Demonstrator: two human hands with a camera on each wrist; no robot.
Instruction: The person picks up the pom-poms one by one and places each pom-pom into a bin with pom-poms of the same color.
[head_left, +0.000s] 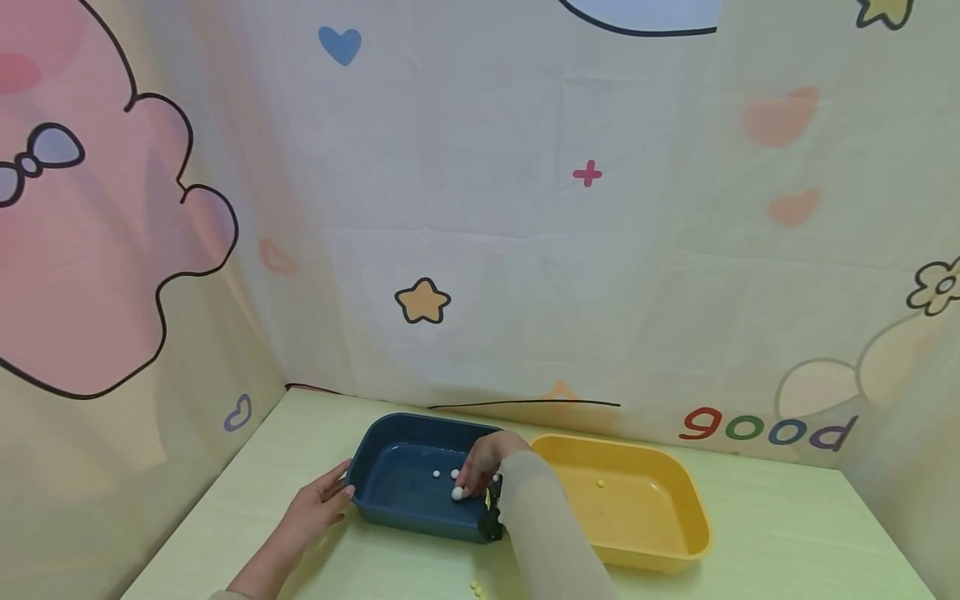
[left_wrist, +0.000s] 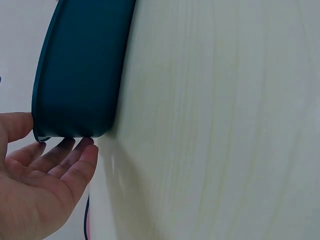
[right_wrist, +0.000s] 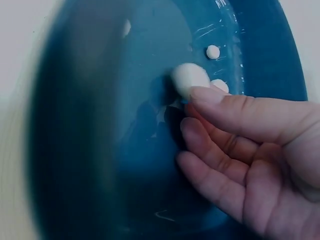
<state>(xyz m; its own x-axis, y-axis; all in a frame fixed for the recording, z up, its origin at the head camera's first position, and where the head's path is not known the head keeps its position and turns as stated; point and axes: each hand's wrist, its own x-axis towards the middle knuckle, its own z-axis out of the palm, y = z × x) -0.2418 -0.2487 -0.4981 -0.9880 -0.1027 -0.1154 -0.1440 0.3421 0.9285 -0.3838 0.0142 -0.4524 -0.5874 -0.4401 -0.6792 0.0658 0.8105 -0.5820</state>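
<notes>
Thumb and index finger of my right hand (head_left: 483,460) pinch a white ball (right_wrist: 190,80) inside the dark blue basin (head_left: 408,502); the other fingers curl loosely below. Smaller white balls (right_wrist: 213,51) lie on the basin floor close by, one partly behind the held ball. Another white ball (right_wrist: 126,27) is partly hidden by blur near the basin's wall. My left hand (head_left: 315,510) rests at the basin's left end. In the left wrist view its fingertips (left_wrist: 86,142) touch the outer end wall, and the thumb meets the rim.
A yellow basin (head_left: 682,533) stands just right of the blue one, with a small yellow ball (head_left: 601,483) on its floor. Several small yellow pieces (head_left: 476,588) lie at the table's front edge. A printed curtain (head_left: 480,350) hangs behind the pale table (head_left: 795,533).
</notes>
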